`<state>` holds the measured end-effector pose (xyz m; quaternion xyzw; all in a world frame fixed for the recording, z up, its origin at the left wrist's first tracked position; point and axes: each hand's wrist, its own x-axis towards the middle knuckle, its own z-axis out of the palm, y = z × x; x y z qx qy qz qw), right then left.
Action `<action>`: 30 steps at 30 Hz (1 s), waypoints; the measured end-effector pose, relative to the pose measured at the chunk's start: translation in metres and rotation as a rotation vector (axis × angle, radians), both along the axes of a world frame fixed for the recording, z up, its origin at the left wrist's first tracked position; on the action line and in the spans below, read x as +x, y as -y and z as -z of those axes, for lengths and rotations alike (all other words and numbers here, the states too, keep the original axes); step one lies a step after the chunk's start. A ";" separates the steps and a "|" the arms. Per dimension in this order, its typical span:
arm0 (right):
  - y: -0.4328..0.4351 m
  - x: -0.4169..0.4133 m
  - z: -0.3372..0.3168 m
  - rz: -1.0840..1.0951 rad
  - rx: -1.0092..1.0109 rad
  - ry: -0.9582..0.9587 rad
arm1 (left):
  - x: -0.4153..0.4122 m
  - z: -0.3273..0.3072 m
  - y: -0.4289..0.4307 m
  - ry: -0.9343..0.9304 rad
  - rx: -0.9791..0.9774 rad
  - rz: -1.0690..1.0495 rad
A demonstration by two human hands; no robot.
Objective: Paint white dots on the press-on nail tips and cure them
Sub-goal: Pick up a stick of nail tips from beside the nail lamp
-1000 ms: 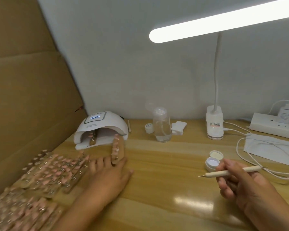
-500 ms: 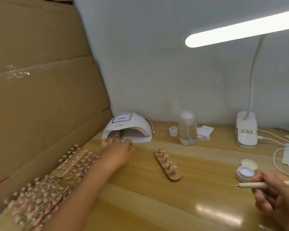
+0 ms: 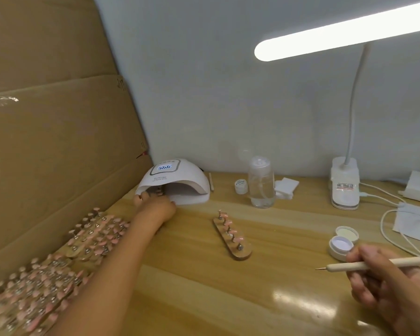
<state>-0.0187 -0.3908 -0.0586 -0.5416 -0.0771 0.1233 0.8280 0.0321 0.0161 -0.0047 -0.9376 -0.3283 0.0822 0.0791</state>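
I judge this the curing step. My left hand (image 3: 155,207) is at the mouth of the white domed curing lamp (image 3: 180,177), fingers (image 3: 141,198) on a strip of tips (image 3: 158,190) inside; I cannot tell whether they grip it. My right hand (image 3: 383,289) pinches the slim wooden dotting tool (image 3: 374,265). The next move would be dotting the oval wooden strip of pink nail tips (image 3: 230,236), which lies in open room on the wooden counter (image 3: 192,287). Piled strips (image 3: 90,234) and the brown cardboard wall (image 3: 58,141) crowd my left.

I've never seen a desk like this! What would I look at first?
Probably the glowing lamp bar up at the top right. Next, the white dome curing lamp at the back left, with the left hand at its mouth, and the big heap of pink nail tips on holders along the left edge. The right hand holds a dotting pen near the front right.
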 end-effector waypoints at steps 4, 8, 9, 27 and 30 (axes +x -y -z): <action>0.000 0.000 -0.002 0.004 -0.013 0.001 | -0.016 0.004 0.018 0.011 -0.096 0.065; 0.000 0.003 -0.002 0.030 -0.001 -0.043 | -0.053 0.014 0.064 0.151 0.138 0.346; 0.001 0.003 -0.002 0.029 0.000 -0.049 | -0.064 0.015 0.074 0.185 0.172 0.403; 0.003 -0.005 -0.017 0.001 0.027 0.085 | -0.133 -0.001 0.127 0.278 -0.204 0.498; 0.008 -0.009 -0.022 0.019 0.049 0.083 | -0.098 0.010 0.134 0.269 -0.548 0.367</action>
